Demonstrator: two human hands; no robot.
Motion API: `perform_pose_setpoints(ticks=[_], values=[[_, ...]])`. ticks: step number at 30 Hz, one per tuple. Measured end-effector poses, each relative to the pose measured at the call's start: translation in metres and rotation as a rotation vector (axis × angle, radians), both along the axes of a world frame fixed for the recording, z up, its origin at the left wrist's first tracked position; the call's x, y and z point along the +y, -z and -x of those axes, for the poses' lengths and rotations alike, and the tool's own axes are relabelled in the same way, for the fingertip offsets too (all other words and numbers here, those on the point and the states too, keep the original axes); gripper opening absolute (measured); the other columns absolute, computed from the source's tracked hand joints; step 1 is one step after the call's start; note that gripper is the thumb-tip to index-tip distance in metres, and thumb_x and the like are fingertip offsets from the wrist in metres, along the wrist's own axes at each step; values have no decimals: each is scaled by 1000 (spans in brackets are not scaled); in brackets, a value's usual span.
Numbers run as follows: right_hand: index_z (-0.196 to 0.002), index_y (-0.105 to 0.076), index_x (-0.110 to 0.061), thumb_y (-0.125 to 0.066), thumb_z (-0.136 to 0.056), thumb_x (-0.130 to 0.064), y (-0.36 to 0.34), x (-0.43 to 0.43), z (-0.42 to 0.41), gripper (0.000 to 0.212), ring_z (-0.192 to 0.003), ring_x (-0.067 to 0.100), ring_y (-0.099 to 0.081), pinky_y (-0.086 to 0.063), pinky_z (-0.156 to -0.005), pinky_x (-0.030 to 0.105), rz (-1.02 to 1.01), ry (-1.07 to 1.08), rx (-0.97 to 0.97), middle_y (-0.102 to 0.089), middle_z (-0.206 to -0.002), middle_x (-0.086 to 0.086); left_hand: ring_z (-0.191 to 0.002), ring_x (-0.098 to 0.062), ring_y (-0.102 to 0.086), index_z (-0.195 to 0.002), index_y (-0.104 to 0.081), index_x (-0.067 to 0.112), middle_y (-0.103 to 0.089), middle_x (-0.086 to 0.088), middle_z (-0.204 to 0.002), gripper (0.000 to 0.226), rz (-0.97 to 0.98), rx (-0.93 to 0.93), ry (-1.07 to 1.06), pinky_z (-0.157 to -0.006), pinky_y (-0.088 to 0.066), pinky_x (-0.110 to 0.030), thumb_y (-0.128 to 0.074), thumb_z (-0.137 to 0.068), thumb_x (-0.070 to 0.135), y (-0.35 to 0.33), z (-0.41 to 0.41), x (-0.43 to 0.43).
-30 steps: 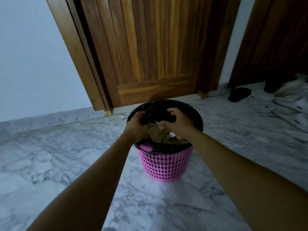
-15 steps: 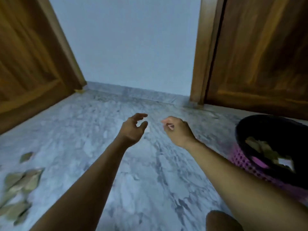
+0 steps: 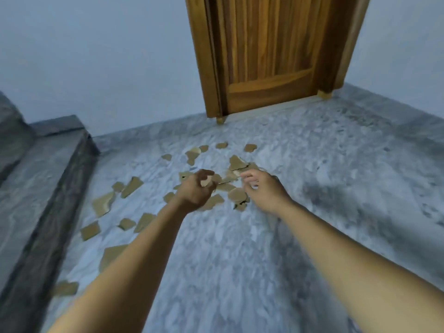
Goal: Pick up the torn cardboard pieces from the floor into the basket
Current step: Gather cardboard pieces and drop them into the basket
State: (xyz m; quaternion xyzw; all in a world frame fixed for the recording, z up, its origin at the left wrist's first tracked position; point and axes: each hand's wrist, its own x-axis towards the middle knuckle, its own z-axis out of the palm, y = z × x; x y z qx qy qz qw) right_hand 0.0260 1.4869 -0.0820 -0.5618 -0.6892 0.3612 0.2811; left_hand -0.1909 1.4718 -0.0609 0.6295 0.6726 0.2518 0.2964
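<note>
Several torn brown cardboard pieces (image 3: 131, 186) lie scattered over the grey marble floor (image 3: 240, 248), from the left step to the middle. My left hand (image 3: 195, 189) and my right hand (image 3: 263, 188) hover side by side over the densest cluster of pieces (image 3: 236, 162). Both have loosely curled fingers and hold nothing that I can make out. The basket is out of view.
A raised grey stone step (image 3: 36, 179) runs along the left side. A wooden door (image 3: 269, 51) in its frame stands at the back, flanked by pale blue walls.
The view has swung left from the pink basket to the scattered cardboard. Both hands left the basket rim and now reach out over the pieces on the floor.
</note>
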Motion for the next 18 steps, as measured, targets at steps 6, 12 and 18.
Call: perform_pose_setpoints(ticks=[6,12,18], values=[[-124,-60,-37,-64,-92,-31,35,36,183,32,-112,13,-62,-50,-98,32,63,-163,-31,-63,-125,-9,-130,-26,-52,-136,-54,21,-53,-8,-141,47,59,5,-116,-105,-41,-32,-57,-95,43,28,177,16],[-134,-56,-30,-63,-96,-32,41,58,305,39,-105,13,-55,-49,-88,31,126,-264,-116,-56,-118,-10,-134,-26,-47,-139,-51,21,-47,-9,-148,49,138,-44,-217,-102,-41,-32,-56,-96,44,44,295,17],[-132,-53,-34,-64,-93,-32,59,78,365,40,-111,20,-62,-54,-86,35,160,-379,-192,-58,-125,-6,-129,-24,-52,-139,-51,22,-50,-8,-145,48,200,-52,-314,-101,-45,-32,-56,-96,43,62,343,21]])
